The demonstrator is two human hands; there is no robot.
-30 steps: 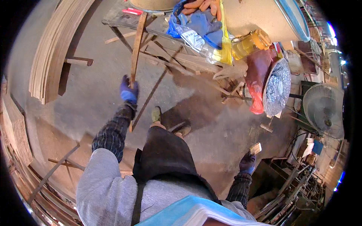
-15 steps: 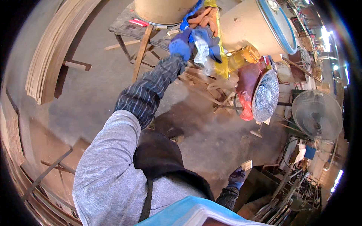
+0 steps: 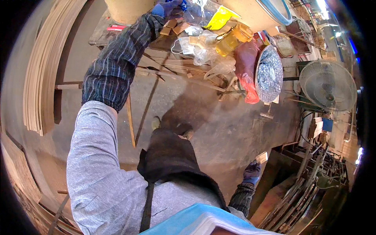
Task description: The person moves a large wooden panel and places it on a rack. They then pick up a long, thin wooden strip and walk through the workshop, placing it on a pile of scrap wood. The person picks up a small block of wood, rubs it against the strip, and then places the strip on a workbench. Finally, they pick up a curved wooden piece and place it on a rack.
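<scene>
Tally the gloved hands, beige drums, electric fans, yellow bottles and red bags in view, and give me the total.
Gloved hands: 2 (left hand, right hand)
Beige drums: 2 (upper-left drum, blue-rimmed drum)
Electric fan: 1
Yellow bottle: 1
Red bag: 1
Total: 7

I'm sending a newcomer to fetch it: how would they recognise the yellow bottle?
Find the big blue-rimmed tan drum, top right of centre. Just below it in view, the yellow bottle sits between bright yellow plastic and a red bag. Unlike those floppy neighbours, it has a chunky orange-yellow cap.
</scene>
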